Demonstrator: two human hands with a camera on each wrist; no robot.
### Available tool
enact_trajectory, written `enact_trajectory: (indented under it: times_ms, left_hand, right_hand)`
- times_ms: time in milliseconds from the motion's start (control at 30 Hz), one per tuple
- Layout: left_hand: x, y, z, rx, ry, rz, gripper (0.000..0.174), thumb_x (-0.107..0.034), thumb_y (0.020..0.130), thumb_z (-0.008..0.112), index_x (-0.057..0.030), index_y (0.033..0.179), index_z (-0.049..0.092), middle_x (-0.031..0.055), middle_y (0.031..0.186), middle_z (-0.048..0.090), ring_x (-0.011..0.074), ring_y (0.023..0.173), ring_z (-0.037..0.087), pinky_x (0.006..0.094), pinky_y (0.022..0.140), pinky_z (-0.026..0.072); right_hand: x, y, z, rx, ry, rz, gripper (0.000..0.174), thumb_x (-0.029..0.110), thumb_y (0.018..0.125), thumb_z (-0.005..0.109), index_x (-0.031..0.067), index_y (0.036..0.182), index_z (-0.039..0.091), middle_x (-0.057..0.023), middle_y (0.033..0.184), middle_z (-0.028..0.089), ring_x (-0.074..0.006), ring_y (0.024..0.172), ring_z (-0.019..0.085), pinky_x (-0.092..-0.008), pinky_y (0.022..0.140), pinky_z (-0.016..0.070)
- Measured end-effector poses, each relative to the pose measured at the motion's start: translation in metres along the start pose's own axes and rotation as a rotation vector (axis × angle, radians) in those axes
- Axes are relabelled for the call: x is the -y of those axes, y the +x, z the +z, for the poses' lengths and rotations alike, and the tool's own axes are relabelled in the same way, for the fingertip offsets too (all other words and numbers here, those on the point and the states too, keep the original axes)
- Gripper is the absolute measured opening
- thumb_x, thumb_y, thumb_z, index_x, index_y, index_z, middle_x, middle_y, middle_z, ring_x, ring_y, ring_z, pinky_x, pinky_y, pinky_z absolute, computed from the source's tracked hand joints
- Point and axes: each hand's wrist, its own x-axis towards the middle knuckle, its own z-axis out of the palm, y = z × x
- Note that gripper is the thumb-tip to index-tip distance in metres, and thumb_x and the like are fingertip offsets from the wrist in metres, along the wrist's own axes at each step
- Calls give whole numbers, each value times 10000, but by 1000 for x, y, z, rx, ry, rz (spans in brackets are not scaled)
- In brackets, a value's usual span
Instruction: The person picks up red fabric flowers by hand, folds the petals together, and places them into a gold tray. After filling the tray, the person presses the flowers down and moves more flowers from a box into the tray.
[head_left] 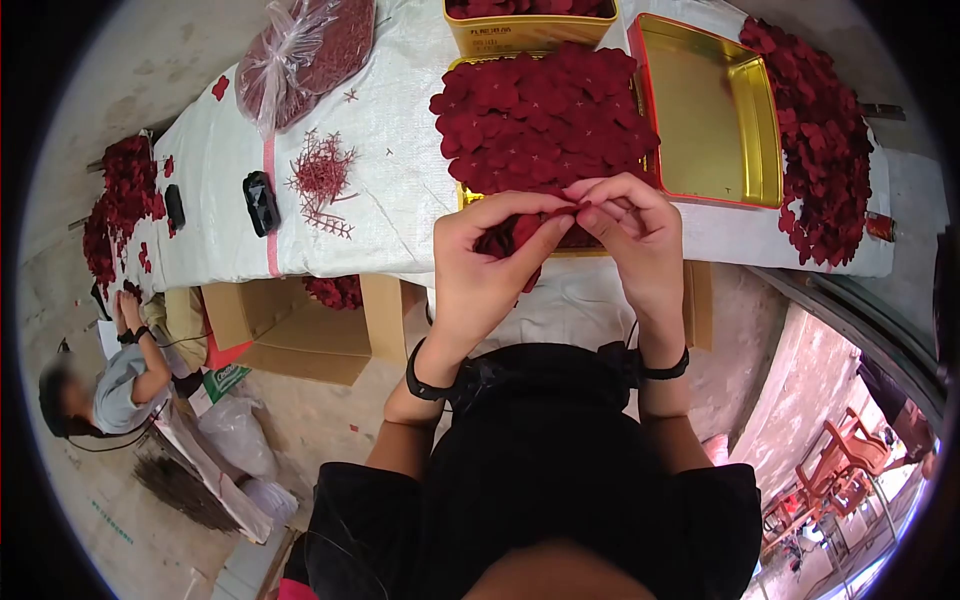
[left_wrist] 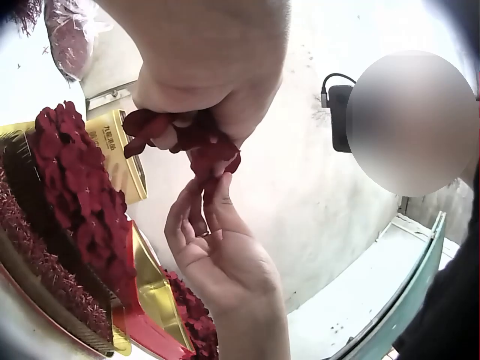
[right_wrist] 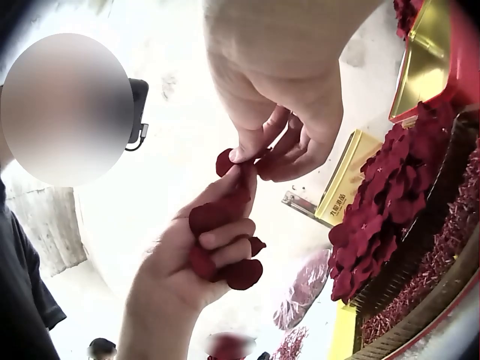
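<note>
Your left hand (head_left: 466, 262) curls its fingers round several dark red petal pieces (right_wrist: 208, 218), thumb and forefinger meeting at the tips; your right hand (head_left: 646, 238), also closed to a pinch, holds the small red piece (right_wrist: 224, 162) between the two sets of fingertips. How firmly either hand presses, you cannot tell from here. The work hangs in front of your chest, just over the near edge of the white sheet (head_left: 395, 110).

The pieces look thin, light and cloth-like: expect them to flex and crease rather than resist, with little weight to feel. The middle, where the lobes join, seems the surest place to pinch; a grip at a lobe's rim may fold it or let it twist away.

Just beyond your hands, a pile of red blossoms (head_left: 540, 115) rises over a gold tin. To its right stands a red-rimmed tin (head_left: 708, 135), its gold floor showing; to the left, spiky red sprigs (head_left: 323, 168) lie loose.
</note>
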Motion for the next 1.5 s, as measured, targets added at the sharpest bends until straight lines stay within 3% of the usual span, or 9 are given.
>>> enact_trajectory:
  times_ms: [67, 367, 567, 867, 967, 1067, 1167, 1367, 1500]
  left_hand:
    - [6, 2, 1, -10, 22, 42, 120, 19, 797, 691, 4, 916, 682, -41, 634, 567, -6, 493, 433, 164, 429, 284]
    - [15, 6, 4, -18, 49, 94, 105, 13, 802, 689, 10, 907, 679, -23, 694, 597, 0, 506, 436, 165, 443, 297]
    - [11, 6, 2, 4, -16, 5, 109, 16, 808, 683, 6, 917, 684, -22, 686, 598, -1, 501, 441, 166, 433, 288]
    - [13, 8, -4, 14, -54, -181, 70, -13, 813, 672, 4, 881, 674, -7, 708, 627, 10, 466, 430, 167, 419, 306]
    - [18, 10, -5, 48, -69, -208, 43, -28, 827, 658, -12, 865, 671, -53, 568, 525, 3, 462, 419, 182, 406, 283]
    - [23, 13, -11, 79, -175, -263, 42, -25, 830, 655, -8, 865, 670, -35, 622, 578, 2, 470, 427, 174, 411, 291]
    - [25, 17, -17, 98, -252, -252, 82, -7, 840, 622, 10, 915, 648, 55, 851, 669, 22, 468, 449, 180, 402, 339]
    - [24, 18, -32, 172, -210, -182, 97, 11, 823, 635, 13, 911, 675, 24, 803, 667, 13, 501, 455, 169, 418, 316]
    - [24, 18, -40, 208, -157, -171, 86, -10, 833, 641, 13, 909, 675, 29, 817, 671, 11, 498, 458, 170, 417, 323]
  right_hand:
    - [-3, 0, -1, -13, -74, -43, 150, -82, 821, 624, -29, 959, 593, -130, 1095, 601, -151, 1014, 586, -263, 888, 487]
    - [-10, 3, 1, -47, 23, -36, 254, -132, 799, 620, 1, 991, 522, -41, 956, 566, -102, 947, 578, -239, 864, 485]
    - [-10, 2, 4, -143, 35, -55, 341, -170, 766, 626, 24, 975, 439, -62, 903, 557, -110, 864, 598, -249, 797, 530]
    - [-23, 5, 6, -185, -108, -335, 444, -214, 713, 636, 64, 846, 316, -78, 785, 519, -146, 773, 559, -278, 743, 550]
    - [-18, 4, 11, -188, -142, -394, 434, -221, 704, 629, 62, 800, 314, -93, 780, 529, -167, 788, 553, -285, 723, 537]
    - [-23, 5, 12, -172, -252, -533, 410, -229, 684, 619, 60, 752, 335, -105, 778, 561, -179, 766, 560, -286, 690, 511]
    - [-20, 13, 8, -86, -606, -756, 398, -230, 652, 627, 56, 712, 356, -121, 779, 591, -198, 755, 577, -292, 660, 490]
    - [-17, 17, 8, 67, -354, -519, 360, -211, 662, 624, 47, 734, 383, -123, 803, 610, -208, 768, 604, -283, 677, 491]
    - [-20, 15, 12, 22, -350, -366, 312, -177, 691, 651, 30, 806, 448, -107, 825, 618, -159, 807, 608, -266, 725, 500]
